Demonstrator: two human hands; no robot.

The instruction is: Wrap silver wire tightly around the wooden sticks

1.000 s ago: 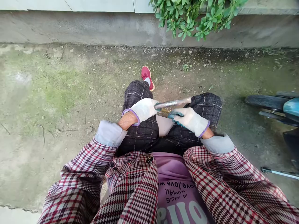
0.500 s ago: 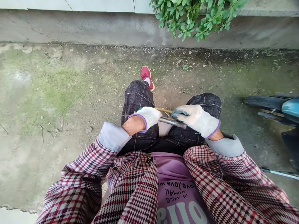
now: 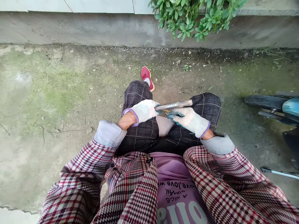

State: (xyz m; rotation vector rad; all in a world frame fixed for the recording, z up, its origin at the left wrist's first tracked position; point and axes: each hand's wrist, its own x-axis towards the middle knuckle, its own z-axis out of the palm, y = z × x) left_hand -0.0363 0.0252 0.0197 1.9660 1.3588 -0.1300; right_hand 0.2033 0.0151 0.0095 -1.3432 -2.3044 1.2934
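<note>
On my feed, the left hand point(image 3: 144, 111) grips 1 end of the metal rod point(image 3: 181, 104), above the gap between 2 knees point(image 3: 207, 107); a loosened hold could drop it. The right hand's point(image 3: 191, 121) fingers curl just beside; I cannot tell whether they hold anything. Count: 1 rod, 2 gloved hands, 1 red shoe point(image 3: 146, 74).

On the soft purple cloth shirt point(image 3: 171, 165), upside down: black "A NICE HUMAN" and "love"; larger pale lettering point(image 3: 181, 213) unclear.

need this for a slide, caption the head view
Gloved left hand holding a silvery rod, gloved right hand close beside it, over dark checked trousers.
</note>
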